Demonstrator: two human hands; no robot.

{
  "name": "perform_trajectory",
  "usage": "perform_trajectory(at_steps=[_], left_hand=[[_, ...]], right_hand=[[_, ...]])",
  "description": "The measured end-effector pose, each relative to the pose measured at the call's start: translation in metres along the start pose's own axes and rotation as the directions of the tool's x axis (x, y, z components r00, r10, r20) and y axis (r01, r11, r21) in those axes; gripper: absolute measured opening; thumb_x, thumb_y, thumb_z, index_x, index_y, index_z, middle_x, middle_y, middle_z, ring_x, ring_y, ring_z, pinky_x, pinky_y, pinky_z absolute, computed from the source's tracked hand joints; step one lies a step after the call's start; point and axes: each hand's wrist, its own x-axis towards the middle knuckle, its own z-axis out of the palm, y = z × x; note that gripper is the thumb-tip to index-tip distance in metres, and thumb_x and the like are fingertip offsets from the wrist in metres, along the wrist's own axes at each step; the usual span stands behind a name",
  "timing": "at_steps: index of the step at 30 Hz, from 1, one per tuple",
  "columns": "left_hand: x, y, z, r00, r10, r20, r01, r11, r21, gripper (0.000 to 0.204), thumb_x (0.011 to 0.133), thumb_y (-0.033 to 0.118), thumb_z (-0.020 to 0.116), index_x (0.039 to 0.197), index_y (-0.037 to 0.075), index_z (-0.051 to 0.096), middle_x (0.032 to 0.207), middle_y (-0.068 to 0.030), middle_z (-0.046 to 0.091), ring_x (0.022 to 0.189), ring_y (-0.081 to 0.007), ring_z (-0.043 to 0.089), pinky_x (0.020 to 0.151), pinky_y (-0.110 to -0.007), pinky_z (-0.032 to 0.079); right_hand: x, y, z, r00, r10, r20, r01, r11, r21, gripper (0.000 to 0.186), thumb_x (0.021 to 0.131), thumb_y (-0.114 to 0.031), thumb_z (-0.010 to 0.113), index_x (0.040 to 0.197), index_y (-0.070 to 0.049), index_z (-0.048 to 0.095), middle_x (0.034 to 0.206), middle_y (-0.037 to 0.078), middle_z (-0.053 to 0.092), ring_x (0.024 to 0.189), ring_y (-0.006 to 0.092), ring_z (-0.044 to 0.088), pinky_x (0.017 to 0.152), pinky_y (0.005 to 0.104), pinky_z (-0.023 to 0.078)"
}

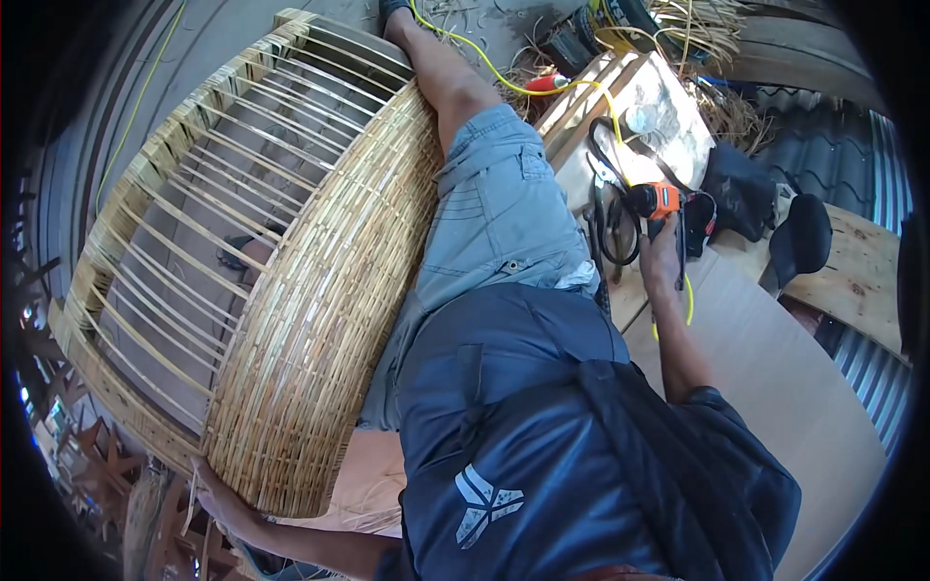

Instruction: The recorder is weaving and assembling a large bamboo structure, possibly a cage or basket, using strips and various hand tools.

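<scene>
Though apart, two hands (223,502) (662,259), one woven frame (320,310)

A big cane piece (310,320) takes up the left of the scene, long and gently bowed, its length running from the far middle down to the near left. Along its right flank there's a dense band of straw-coloured weave, bulging outward in tight rows. From that band, pale slender rods cross to the left rail, which is thickly bound with cane strips; gaps show clearly between them, so that part is open and unwoven. The near-left end is a plain wooden board.

Over on the right sits a small orange-and-black tool (665,200), its dark round end facing left.
</scene>
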Motion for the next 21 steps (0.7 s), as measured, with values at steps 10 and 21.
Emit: perform_trajectory(at_steps=[10,21], left_hand=[[-0.003,0.003,0.005,0.982,-0.086,-0.168,0.112,0.982,0.153,0.062,0.086,0.045,0.045,0.113,-0.010,0.052,0.107,-0.0209,0.058,0.091,-0.0287,0.055,0.081,-0.037,0.043],[0.010,-0.058,-0.017,0.976,0.130,-0.173,-0.148,0.985,-0.092,0.039,0.095,0.027,0.037,0.110,-0.004,0.054,0.102,-0.0177,0.060,0.094,-0.0282,0.052,0.085,-0.035,0.039]], right_hand=[[-0.023,-0.009,0.005,0.920,-0.374,-0.115,0.390,0.894,0.221,0.022,0.084,-0.019,0.053,0.100,-0.003,0.054,0.094,0.018,0.056,0.091,0.0348,0.054,0.078,0.0426,0.043],[-0.010,-0.037,0.049,0.926,-0.359,0.117,0.320,0.911,0.261,0.029,0.084,-0.017,0.049,0.099,0.004,0.060,0.088,0.022,0.061,0.080,0.0313,0.058,0.075,0.0408,0.043]])
